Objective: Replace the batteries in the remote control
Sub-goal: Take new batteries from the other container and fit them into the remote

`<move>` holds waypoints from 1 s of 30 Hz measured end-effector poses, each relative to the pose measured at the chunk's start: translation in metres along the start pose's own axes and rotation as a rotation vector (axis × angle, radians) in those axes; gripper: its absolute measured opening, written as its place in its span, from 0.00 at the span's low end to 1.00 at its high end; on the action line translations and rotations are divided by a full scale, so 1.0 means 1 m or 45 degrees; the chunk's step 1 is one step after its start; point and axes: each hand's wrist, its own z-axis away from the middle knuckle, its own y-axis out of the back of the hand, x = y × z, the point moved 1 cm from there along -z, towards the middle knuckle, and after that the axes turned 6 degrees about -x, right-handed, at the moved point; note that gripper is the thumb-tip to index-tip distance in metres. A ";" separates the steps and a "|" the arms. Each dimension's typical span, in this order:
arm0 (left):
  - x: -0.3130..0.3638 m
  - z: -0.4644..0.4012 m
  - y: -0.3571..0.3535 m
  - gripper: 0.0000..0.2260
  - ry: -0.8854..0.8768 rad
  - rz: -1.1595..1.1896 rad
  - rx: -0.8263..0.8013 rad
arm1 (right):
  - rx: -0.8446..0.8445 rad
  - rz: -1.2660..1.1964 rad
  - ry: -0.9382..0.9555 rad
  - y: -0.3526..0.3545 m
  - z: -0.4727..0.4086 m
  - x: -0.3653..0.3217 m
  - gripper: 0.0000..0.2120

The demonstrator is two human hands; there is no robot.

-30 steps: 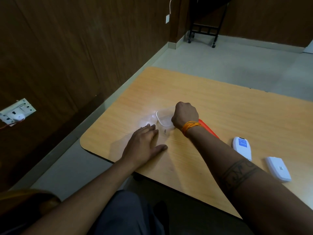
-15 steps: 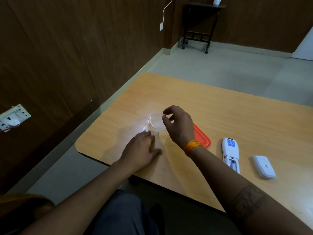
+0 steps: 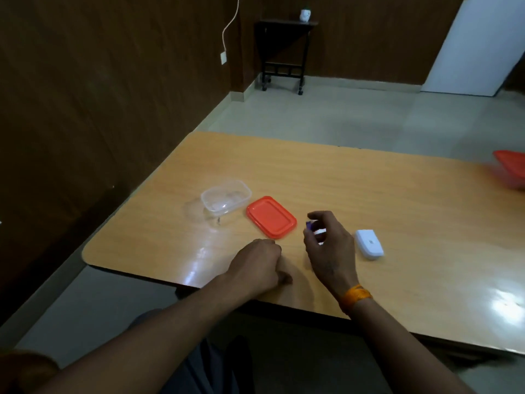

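the person is sitting at a wooden table (image 3: 369, 194), and both bare hands are showing over its near edge. the left hand (image 3: 257, 267) is resting on the table with its fingers curled into a loose fist, holding nothing that can be seen. the right hand (image 3: 329, 245) is hovering just above the table to the right of it, the two hands apart, with thumb and forefinger reaching forward and bent toward each other. a small purple-blue piece (image 3: 309, 225) is showing between those fingertips; whether it is a battery pinched there or part of the remote control (image 3: 320, 231) lying beneath is too blurred to tell. only a sliver of white from that remote is peeking out under the right hand. an orange band (image 3: 356, 296) is circling the right wrist.

just right of the right hand, a white cover piece (image 3: 369, 244) is lying flat on the table, apart from the fingers. left of the hand, an orange lid (image 3: 271, 217) is lying flat, and beside it farther left a clear plastic container (image 3: 226, 199) is standing open. at the far right edge, another orange thing (image 3: 511, 169) is sitting on the table, partly cut off.
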 end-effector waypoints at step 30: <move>0.042 -0.054 -0.047 0.36 -0.282 0.502 0.364 | -0.205 0.522 0.098 0.044 0.017 0.040 0.04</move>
